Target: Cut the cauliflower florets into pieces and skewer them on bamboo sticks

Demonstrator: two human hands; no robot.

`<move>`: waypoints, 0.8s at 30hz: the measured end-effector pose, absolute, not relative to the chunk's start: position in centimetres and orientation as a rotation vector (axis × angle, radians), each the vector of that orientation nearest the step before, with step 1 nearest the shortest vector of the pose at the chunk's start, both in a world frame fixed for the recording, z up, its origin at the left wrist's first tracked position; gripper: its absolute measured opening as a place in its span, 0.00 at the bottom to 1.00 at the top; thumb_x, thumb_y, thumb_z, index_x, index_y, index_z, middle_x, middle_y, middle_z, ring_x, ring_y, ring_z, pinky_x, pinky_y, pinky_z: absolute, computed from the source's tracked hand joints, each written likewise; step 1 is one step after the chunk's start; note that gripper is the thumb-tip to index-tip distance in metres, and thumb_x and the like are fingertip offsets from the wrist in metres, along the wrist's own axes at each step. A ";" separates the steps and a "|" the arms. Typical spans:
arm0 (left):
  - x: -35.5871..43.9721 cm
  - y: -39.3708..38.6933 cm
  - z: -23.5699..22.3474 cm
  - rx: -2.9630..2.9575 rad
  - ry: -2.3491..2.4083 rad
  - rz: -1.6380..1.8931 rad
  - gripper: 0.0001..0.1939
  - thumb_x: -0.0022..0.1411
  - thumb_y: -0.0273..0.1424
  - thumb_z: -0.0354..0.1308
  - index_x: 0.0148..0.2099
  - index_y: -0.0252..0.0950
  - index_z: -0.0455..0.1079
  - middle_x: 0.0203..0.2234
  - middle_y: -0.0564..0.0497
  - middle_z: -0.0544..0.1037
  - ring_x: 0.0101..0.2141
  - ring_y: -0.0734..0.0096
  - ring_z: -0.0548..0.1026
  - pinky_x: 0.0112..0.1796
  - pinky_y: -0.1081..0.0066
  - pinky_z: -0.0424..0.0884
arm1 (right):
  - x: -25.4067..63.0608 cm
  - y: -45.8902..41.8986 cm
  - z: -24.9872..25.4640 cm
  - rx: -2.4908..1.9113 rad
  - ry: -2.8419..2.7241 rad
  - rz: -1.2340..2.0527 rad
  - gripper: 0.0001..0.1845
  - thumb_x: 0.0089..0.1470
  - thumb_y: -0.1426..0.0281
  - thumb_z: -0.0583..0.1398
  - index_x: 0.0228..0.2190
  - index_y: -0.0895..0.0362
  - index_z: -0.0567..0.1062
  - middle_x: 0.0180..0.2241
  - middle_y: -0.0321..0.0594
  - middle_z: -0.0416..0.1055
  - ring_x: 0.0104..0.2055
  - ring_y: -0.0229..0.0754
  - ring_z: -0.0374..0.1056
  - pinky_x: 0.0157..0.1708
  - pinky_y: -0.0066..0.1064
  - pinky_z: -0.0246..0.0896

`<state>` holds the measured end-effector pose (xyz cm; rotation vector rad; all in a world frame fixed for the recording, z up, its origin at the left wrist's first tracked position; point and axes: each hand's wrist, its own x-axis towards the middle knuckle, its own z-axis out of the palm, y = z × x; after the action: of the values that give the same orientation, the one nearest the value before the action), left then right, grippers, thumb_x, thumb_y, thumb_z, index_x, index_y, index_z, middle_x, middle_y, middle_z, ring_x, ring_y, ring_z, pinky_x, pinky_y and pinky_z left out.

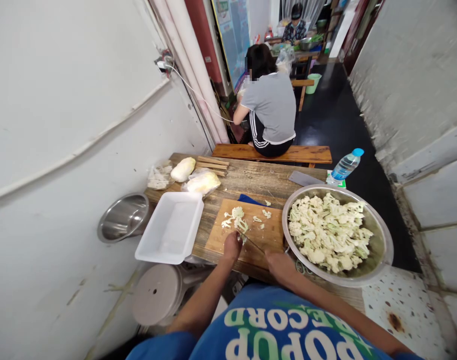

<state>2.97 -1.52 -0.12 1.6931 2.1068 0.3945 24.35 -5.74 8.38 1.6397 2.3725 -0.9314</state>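
From here I've got right hand [283, 267] gripping knife [254, 243], left hand [233, 246] pinching cauliflower [243, 225] on board [275, 234], bowl [388, 250] of florets [326, 230] beside it.

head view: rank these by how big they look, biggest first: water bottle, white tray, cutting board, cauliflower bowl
1. cauliflower bowl
2. cutting board and white tray: too alike to rank, the board being partly covered
3. water bottle
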 end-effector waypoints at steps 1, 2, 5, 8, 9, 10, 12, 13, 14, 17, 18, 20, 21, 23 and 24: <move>3.1 -1.6 -0.1 1.695 2.100 0.389 0.05 0.56 0.22 0.53 0.33 0.35 0.69 0.29 0.45 0.76 0.33 0.65 0.74 0.35 0.70 0.64 | 24.2 -5.5 8.8 1.623 2.360 -0.935 0.17 0.58 0.78 0.48 0.43 0.61 0.73 0.37 0.52 0.78 0.40 0.48 0.74 0.38 0.32 0.64; 3.1 -1.6 -0.1 1.702 2.094 0.382 0.05 0.56 0.22 0.53 0.33 0.34 0.69 0.30 0.45 0.77 0.33 0.64 0.74 0.35 0.70 0.64 | 23.9 -5.2 9.3 1.599 2.351 -0.929 0.17 0.58 0.78 0.48 0.43 0.61 0.73 0.37 0.52 0.78 0.41 0.48 0.74 0.39 0.32 0.64; 2.7 -1.9 -0.2 1.756 2.080 0.336 0.06 0.54 0.21 0.54 0.35 0.34 0.69 0.32 0.44 0.77 0.36 0.64 0.74 0.37 0.70 0.65 | 23.3 -4.4 10.4 1.565 2.345 -0.923 0.17 0.60 0.77 0.46 0.41 0.62 0.73 0.38 0.51 0.77 0.43 0.47 0.74 0.41 0.33 0.65; 1.4 -1.9 0.1 1.822 2.107 0.295 0.08 0.53 0.21 0.55 0.37 0.34 0.69 0.35 0.45 0.76 0.39 0.64 0.73 0.41 0.69 0.66 | 23.3 -4.1 10.1 1.547 2.344 -0.972 0.17 0.61 0.76 0.46 0.41 0.61 0.73 0.41 0.52 0.76 0.45 0.47 0.73 0.43 0.33 0.64; 0.7 -1.7 0.3 1.831 2.141 0.294 0.09 0.53 0.21 0.55 0.38 0.34 0.70 0.35 0.45 0.75 0.40 0.64 0.73 0.42 0.68 0.66 | 23.6 -4.1 9.7 1.552 2.331 -0.987 0.16 0.61 0.75 0.47 0.42 0.62 0.73 0.42 0.52 0.76 0.45 0.48 0.73 0.43 0.34 0.64; 0.1 -1.4 0.6 1.834 2.181 0.297 0.09 0.54 0.22 0.54 0.39 0.33 0.70 0.36 0.45 0.75 0.41 0.64 0.73 0.44 0.68 0.66 | 23.9 -4.3 9.2 1.570 2.313 -0.991 0.16 0.62 0.74 0.47 0.43 0.62 0.72 0.41 0.53 0.76 0.45 0.48 0.73 0.43 0.34 0.64; -1.1 -0.5 1.4 1.860 2.235 0.298 0.11 0.56 0.23 0.53 0.43 0.32 0.70 0.38 0.43 0.75 0.42 0.63 0.72 0.46 0.67 0.66 | 24.7 -4.8 8.2 1.644 2.281 -0.974 0.16 0.63 0.72 0.46 0.44 0.62 0.71 0.40 0.53 0.76 0.43 0.49 0.74 0.41 0.34 0.64; -1.5 0.0 1.9 1.895 2.240 0.297 0.13 0.57 0.24 0.54 0.45 0.32 0.70 0.39 0.43 0.75 0.43 0.62 0.72 0.47 0.66 0.66 | 25.2 -5.0 7.7 1.684 2.263 -0.961 0.17 0.64 0.71 0.45 0.43 0.62 0.70 0.39 0.53 0.77 0.42 0.49 0.74 0.40 0.34 0.65; -1.8 0.6 2.3 1.949 2.227 0.294 0.14 0.58 0.25 0.54 0.48 0.32 0.69 0.41 0.42 0.74 0.44 0.61 0.71 0.48 0.66 0.65 | 25.5 -5.3 7.3 1.717 2.250 -0.953 0.16 0.64 0.71 0.45 0.43 0.62 0.70 0.38 0.53 0.77 0.42 0.48 0.74 0.39 0.34 0.65; -1.6 2.1 3.4 2.211 2.052 0.220 0.17 0.61 0.30 0.53 0.52 0.35 0.69 0.46 0.42 0.72 0.48 0.59 0.68 0.51 0.63 0.63 | 26.3 -5.7 7.1 1.756 2.225 -0.956 0.16 0.65 0.70 0.44 0.43 0.62 0.68 0.38 0.53 0.77 0.41 0.47 0.75 0.37 0.32 0.64; -1.2 2.5 3.6 2.300 1.960 0.166 0.17 0.62 0.30 0.52 0.54 0.37 0.69 0.46 0.43 0.71 0.48 0.59 0.67 0.51 0.62 0.62 | 26.4 -5.8 7.3 1.758 2.217 -0.960 0.16 0.65 0.70 0.44 0.43 0.62 0.68 0.38 0.54 0.77 0.41 0.47 0.75 0.37 0.32 0.64; -0.2 3.3 3.9 2.411 1.816 0.023 0.19 0.64 0.28 0.48 0.55 0.42 0.68 0.46 0.44 0.71 0.48 0.58 0.66 0.51 0.60 0.61 | 26.4 -5.7 7.7 1.768 2.200 -0.960 0.15 0.65 0.71 0.44 0.43 0.62 0.68 0.38 0.54 0.77 0.41 0.47 0.75 0.36 0.31 0.64; 0.3 3.6 3.9 2.431 1.789 -0.048 0.20 0.64 0.27 0.47 0.55 0.44 0.68 0.45 0.44 0.71 0.48 0.58 0.66 0.51 0.60 0.60 | 26.4 -5.7 7.9 1.773 2.198 -0.958 0.15 0.65 0.71 0.44 0.43 0.62 0.68 0.38 0.54 0.77 0.41 0.47 0.75 0.36 0.31 0.64; 1.4 4.0 4.0 2.432 1.822 -0.156 0.19 0.64 0.26 0.46 0.52 0.42 0.71 0.42 0.44 0.71 0.47 0.57 0.66 0.51 0.58 0.60 | 26.3 -5.6 8.1 1.784 2.204 -0.954 0.15 0.65 0.70 0.44 0.43 0.62 0.68 0.37 0.53 0.77 0.40 0.47 0.75 0.36 0.31 0.64; 1.8 4.1 4.0 2.427 1.853 -0.189 0.17 0.64 0.26 0.47 0.50 0.40 0.72 0.41 0.43 0.71 0.47 0.56 0.65 0.51 0.58 0.59 | 26.3 -5.6 8.1 1.793 2.207 -0.950 0.16 0.65 0.70 0.44 0.43 0.62 0.68 0.36 0.53 0.77 0.39 0.47 0.75 0.36 0.31 0.64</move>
<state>1.78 4.11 4.01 2.4267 1.8529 -0.1887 26.26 -5.63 8.11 1.7928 2.2069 -0.9495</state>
